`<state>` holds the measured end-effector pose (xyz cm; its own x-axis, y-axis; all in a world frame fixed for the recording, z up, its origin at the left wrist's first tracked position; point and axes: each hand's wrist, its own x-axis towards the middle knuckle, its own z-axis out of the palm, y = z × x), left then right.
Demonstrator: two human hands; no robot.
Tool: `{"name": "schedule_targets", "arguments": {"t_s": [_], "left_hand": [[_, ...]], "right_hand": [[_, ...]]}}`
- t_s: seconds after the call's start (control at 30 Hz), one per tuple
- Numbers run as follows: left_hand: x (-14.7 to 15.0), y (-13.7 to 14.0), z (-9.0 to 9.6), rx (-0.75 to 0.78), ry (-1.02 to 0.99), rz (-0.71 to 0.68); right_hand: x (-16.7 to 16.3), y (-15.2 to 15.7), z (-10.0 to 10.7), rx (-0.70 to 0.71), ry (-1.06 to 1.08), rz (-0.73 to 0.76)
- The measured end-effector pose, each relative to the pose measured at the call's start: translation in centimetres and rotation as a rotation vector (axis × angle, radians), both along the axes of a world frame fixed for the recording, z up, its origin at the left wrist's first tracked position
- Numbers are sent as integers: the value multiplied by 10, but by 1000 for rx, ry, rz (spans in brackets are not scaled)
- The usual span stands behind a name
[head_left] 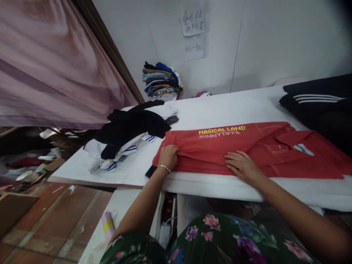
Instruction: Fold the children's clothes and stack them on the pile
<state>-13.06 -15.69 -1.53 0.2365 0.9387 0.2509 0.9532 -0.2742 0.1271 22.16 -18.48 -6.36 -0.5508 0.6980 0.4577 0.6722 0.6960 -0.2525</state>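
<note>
A red collared jacket [214, 148] lies lengthwise on the white-covered table, its collar and a pale label toward the right. Yellow letters reading "MAGICAL LAND" run along its far side, with "FUNNYTOYS" in outline below. At the hem end, my left hand [168, 157], with a bracelet at the wrist, has its fingers curled on the bunched red fabric. My right hand [242, 165] rests on the jacket's near side around the middle, fingers stretched out and lying flat. Creases run through the cloth between both hands. A bit of dark fabric [150, 171] sticks out beneath the hem.
Black and white clothes [132, 128] lie in a loose heap at left on the table [231, 106]. Dark garments with white stripes [319, 106] are at the right. Behind, a stack of folded clothes [161, 80] stands by the wall. A pink curtain [60, 66] hangs at left.
</note>
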Motion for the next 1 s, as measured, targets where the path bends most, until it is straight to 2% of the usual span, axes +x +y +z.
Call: {"name": "schedule_targets", "arguments": {"t_s": [0.13, 0.27, 0.4, 0.57, 0.67, 0.8, 0.87, 0.93, 1.0], "left_hand": [[8, -1, 12, -50, -97, -19], [40, 3, 20, -16, -151, -80], [68, 18, 6, -86, 21, -129], [69, 34, -16, -174, 122, -100], [65, 37, -18, -172, 116, -103], [67, 34, -10, -196, 69, -85], [75, 30, -5, -163, 32, -116], [89, 23, 0, -101, -9, -211], [110, 14, 4, -56, -49, -344]], "right_hand": [[-3, -3, 2, -24, 13, -16], [-7, -2, 15, -78, -6, -6], [12, 14, 30, -100, -51, -108], [58, 29, 30, -212, -94, -308], [72, 26, 23, -232, -46, -326], [88, 20, 23, -192, 23, -351], [104, 17, 25, -137, 9, -455], [125, 13, 27, -111, -55, -635], [145, 10, 28, -162, -126, -807]]}}
